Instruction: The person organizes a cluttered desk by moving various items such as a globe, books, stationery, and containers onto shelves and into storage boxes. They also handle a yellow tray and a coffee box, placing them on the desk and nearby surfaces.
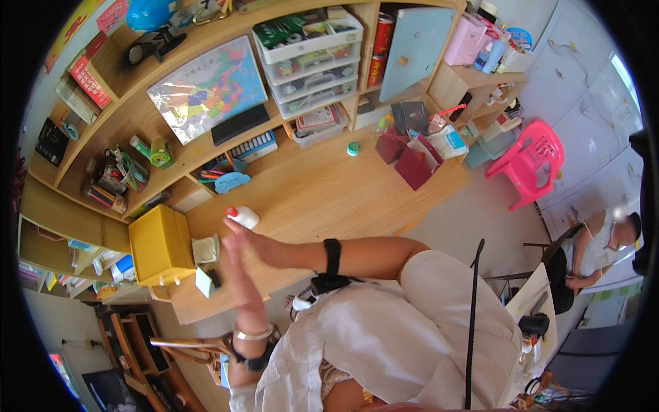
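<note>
My left hand (pixel 235 257), slightly blurred, is raised over the left part of the wooden desk (pixel 319 201), with its fingers extended. Palm towards it, my right hand (pixel 253 244) comes in from the right; the two meet or nearly meet, and whether they touch cannot be told. Neither holds anything visible. Just beyond the fingertips lies a white plastic bottle with a red cap (pixel 246 218), partly covered by my right hand. A small packet (pixel 206 250) lies left of my hands, beside a yellow plastic box (pixel 160 247). A small teal-lidded jar (pixel 352 149) stands farther back.
Shelves along the back hold a map (pixel 211 87), a white drawer unit (pixel 314 67) and pen holders (pixel 135 175). An open maroon box (pixel 418 162) lies at the desk's right end. Beyond are a pink plastic chair (pixel 533 159) and a seated person (pixel 592 247) at the far right.
</note>
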`<state>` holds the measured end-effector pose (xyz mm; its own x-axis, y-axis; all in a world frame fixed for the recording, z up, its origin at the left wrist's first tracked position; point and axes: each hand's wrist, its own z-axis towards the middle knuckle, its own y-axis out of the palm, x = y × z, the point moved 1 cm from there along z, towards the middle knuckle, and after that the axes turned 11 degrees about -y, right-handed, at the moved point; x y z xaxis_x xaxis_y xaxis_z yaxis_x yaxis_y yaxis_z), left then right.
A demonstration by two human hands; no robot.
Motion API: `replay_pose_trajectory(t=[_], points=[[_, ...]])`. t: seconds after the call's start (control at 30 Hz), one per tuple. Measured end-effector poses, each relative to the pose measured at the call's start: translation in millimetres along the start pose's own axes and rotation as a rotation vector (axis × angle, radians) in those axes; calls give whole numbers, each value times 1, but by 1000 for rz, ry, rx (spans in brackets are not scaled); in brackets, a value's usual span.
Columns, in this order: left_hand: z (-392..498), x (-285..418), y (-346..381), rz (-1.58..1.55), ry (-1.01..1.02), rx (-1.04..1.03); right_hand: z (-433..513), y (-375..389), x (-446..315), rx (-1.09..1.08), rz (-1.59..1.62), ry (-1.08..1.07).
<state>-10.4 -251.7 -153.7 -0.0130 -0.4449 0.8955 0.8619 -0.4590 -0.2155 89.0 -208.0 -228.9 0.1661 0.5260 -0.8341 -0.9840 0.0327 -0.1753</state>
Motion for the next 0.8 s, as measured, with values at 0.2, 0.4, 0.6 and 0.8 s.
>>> replay_pose_trajectory(t=[0.2, 0.4, 0.6, 0.8], points=[[31, -29, 93, 916, 94, 27, -72, -118, -38, -226, 1182, 456], [-1, -95, 66, 790, -313, 50, -41, -304, -48, 239, 104, 67], [-61, -117, 58, 738, -596, -91, 2, -428, 3, 633, 77, 177], [-59, -95, 64, 784, -664, -34, 41, -438, 40, 538, -22, 181]])
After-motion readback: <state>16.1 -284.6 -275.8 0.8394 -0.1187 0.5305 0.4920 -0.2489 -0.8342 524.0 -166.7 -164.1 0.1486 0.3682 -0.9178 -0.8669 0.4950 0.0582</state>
